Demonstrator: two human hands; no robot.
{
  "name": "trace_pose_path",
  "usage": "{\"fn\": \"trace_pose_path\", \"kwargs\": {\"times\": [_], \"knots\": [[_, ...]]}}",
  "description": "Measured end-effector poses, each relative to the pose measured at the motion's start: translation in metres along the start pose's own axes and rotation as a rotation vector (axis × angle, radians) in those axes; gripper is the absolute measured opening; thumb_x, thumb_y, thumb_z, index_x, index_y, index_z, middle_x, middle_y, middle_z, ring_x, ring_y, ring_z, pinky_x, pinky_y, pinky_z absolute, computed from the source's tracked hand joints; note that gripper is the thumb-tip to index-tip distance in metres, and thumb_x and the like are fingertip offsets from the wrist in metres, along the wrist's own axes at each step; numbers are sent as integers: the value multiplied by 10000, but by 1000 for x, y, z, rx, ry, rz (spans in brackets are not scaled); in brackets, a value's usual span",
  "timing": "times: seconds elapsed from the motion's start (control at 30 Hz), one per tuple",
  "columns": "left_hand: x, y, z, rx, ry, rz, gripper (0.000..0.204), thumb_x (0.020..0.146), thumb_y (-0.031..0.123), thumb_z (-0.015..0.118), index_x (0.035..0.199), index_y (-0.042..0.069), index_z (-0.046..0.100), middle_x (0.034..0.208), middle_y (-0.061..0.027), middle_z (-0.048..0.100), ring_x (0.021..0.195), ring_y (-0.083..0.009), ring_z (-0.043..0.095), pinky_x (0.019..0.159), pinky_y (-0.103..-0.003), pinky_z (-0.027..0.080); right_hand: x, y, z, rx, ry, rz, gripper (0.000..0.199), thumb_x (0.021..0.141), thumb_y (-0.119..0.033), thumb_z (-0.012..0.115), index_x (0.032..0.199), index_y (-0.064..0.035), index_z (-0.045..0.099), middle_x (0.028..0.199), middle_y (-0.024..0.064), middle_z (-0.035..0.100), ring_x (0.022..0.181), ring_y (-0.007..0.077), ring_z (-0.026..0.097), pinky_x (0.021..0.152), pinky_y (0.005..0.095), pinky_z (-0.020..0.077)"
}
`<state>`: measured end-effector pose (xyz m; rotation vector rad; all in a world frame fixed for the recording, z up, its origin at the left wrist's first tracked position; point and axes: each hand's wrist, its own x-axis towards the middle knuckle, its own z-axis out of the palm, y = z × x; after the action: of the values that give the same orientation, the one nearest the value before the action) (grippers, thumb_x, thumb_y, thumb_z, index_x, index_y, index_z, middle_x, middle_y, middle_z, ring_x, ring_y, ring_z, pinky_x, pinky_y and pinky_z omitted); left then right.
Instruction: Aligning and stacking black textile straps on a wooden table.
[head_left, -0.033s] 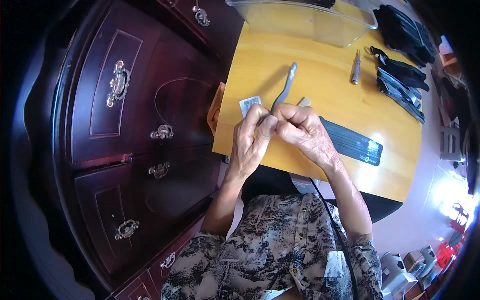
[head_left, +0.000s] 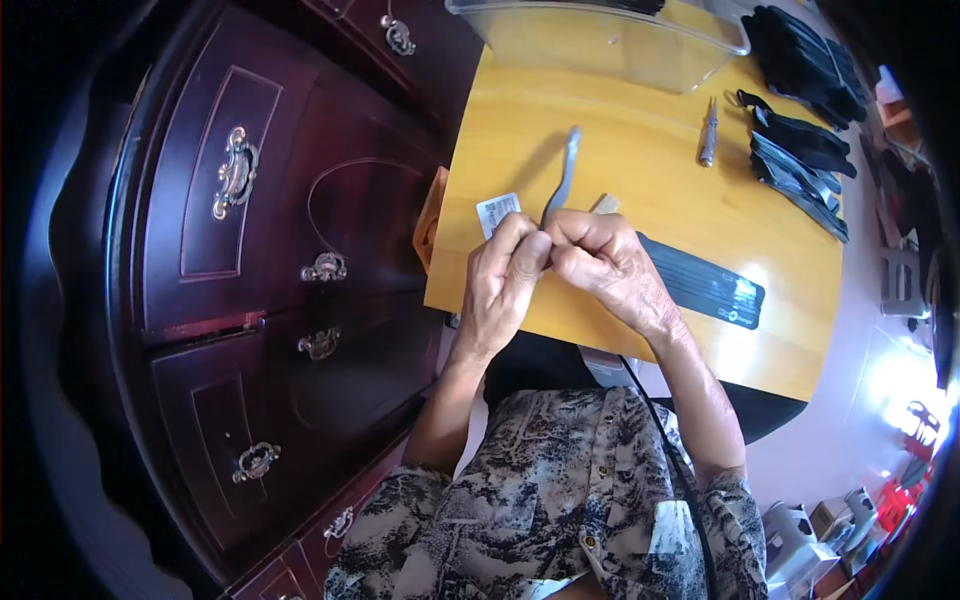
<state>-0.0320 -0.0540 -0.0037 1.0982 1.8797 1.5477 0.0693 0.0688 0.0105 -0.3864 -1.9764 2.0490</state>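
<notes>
A narrow grey strap point(head_left: 564, 178) is pinched between my two hands above the near side of the yellow table, its free end pointing up and away from me. My left hand point(head_left: 503, 277) is closed, thumb pressed against the bent forefinger at the strap's lower end. Right beside it, touching, my right hand point(head_left: 612, 262) is closed with curled fingers on the same end. The fingers hide that end of the strap. A white printed label point(head_left: 497, 212) lies just beyond my left hand. Partly covered by my right hand is a flat dark packet point(head_left: 703, 283).
On the wooden table point(head_left: 600, 120) lie a small beige block point(head_left: 606, 204), a slim pointed tool point(head_left: 709, 133) and folded black strap pieces point(head_left: 800, 165). A clear plastic bin point(head_left: 610, 45) stands at the far edge, a black stack point(head_left: 806, 65) at far right. Dark red cabinets point(head_left: 300, 230) line the left.
The free end of the strap has swung slightly left. Both hands keep their grip in nearly the same place.
</notes>
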Motion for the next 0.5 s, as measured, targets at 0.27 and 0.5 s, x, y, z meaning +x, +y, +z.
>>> {"fn": "trace_pose_path", "kwargs": {"times": [0.27, 0.5], "knots": [[-6, 20, 12, -1340, -83, -138, 253, 1002, 309, 417, 847, 109, 420, 671, 13, 434, 593, -67, 385, 561, -220, 330, -6, -5, -4, 1293, -288, 152, 132, 800, -97, 429, 811, 4, 513, 572, -38, 371, 418, 37, 224, 379, 188, 173], [11, 33, 32, -794, 81, 59, 170, 985, 194, 475, 863, 75, 474, 727, 2, 456, 646, -89, 420, 605, -249, 367, -16, -28, -10, 345, 124, -17, 233, 839, -254, 558, 774, -41, 489, 626, -24, 437, 537, 86, 423, 465, 256, 339]]}}
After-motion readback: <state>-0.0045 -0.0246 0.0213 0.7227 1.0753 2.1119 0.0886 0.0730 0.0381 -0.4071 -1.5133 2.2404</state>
